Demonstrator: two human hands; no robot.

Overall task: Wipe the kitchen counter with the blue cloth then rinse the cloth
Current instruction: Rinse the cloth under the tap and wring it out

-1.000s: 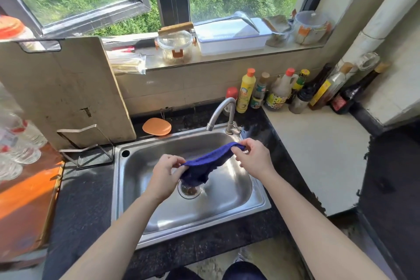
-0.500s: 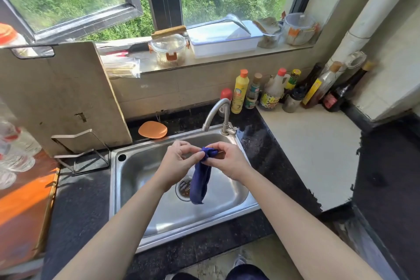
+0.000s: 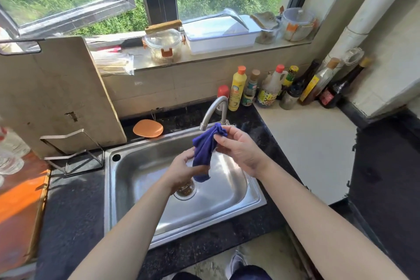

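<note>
Now right hand pinches the blue cloth, left hand grips it lower, rinse step, I'd say: tap needs turning on.

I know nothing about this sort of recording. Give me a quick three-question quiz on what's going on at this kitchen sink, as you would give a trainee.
1. Multiple choice: where is the blue cloth? A) spread flat on the counter; B) held in the air over the sink; C) hanging from the windowsill.
2. True or false: the wooden cutting board lies flat inside the sink.
3. Short answer: which hand pinches the upper end of the cloth?

Key: 1 B. 2 False: it stands leaning at the left of the sink. 3 The right hand; the left hand grips the cloth lower down.
</note>
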